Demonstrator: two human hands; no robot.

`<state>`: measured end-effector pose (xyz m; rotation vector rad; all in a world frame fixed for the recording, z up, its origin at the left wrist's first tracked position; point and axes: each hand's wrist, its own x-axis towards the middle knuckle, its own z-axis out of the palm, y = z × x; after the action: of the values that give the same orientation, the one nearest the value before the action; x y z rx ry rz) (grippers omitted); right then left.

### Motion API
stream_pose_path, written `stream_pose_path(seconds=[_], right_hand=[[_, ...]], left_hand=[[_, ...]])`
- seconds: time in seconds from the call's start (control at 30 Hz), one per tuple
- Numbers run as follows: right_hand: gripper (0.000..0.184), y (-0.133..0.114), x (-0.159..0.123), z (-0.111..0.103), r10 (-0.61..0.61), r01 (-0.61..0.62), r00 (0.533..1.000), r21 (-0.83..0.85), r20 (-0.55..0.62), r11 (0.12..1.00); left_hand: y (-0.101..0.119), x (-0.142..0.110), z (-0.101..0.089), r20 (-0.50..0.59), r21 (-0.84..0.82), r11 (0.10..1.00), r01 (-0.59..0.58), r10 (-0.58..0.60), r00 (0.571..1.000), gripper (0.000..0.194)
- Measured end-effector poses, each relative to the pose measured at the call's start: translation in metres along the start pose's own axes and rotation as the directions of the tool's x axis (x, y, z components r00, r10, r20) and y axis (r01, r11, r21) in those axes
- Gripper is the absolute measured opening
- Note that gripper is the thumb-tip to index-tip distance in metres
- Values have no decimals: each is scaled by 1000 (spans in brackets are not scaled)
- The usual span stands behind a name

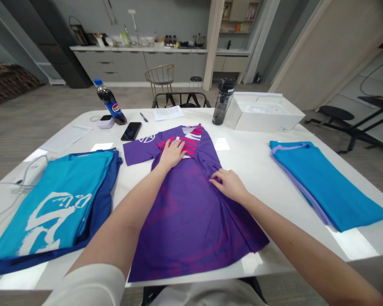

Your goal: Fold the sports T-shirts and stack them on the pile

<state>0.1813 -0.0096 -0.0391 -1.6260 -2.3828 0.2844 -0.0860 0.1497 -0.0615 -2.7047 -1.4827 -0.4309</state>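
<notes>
Purple shirt (185,221): lies on the surface (252,170)
Left hand (172,154): grip spread flat on its chest, grasping nothing
Right hand (229,182): grip pinched together on its side fabric

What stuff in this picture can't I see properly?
In the head view:
Palm of the left hand: hidden, facing down on the purple shirt.
Palm of the right hand: hidden behind the hand's back.
Words on the printed sheet: too small.
White cable: cut off by the left edge.
</notes>
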Motion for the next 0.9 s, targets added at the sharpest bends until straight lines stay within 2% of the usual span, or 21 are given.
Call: stream_pose_path(seconds=[0.07, 0.13, 0.2, 0.27, 0.33, 0.4, 0.53, 0.67, 0.8, 0.9], right_hand=[[23, -8, -19, -4, 44, -44, 998, -1, 44, 999], [23, -17, -36, -9, 91, -90, 992, -13, 85, 996], [23, -25, -51, -13, 151, -146, 980, -50, 126, 988], [23, -31, -63, -17, 223, -207, 962, -112, 157, 972], [23, -36, -72, -19, 295, -264, 938, -179, 184, 948], [26, -38, -77, -19, 339, -291, 915, -224, 220, 930], [34, -37, -77, -21, 315, -266, 894, -191, 318, 945], [29, -34, -72, -23, 343, -292, 887, -200, 309, 935], [25, -34, -72, -21, 368, -305, 879, -236, 303, 923], [23, -31, -74, -23, 360, -330, 874, -145, 326, 933]], left_hand=[[19, -7, -8, 14, 47, 976, -212, 212, 977, 42], [41, -15, -13, 59, 74, 919, -388, 384, 921, 38], [62, -24, -15, 85, 89, 869, -486, 480, 873, 36], [79, -31, -15, 103, 92, 840, -535, 527, 844, 32], [89, -36, -13, 113, 88, 836, -541, 531, 840, 29], [94, -39, -11, 116, 77, 853, -516, 506, 855, 27], [97, -42, -8, 113, 58, 898, -436, 428, 897, 26], [101, -44, -12, 121, 66, 926, -370, 361, 925, 27], [110, -51, -16, 94, 42, 918, -395, 390, 916, 27], [121, -58, -16, 97, -32, 899, -437, 438, 894, 30]])
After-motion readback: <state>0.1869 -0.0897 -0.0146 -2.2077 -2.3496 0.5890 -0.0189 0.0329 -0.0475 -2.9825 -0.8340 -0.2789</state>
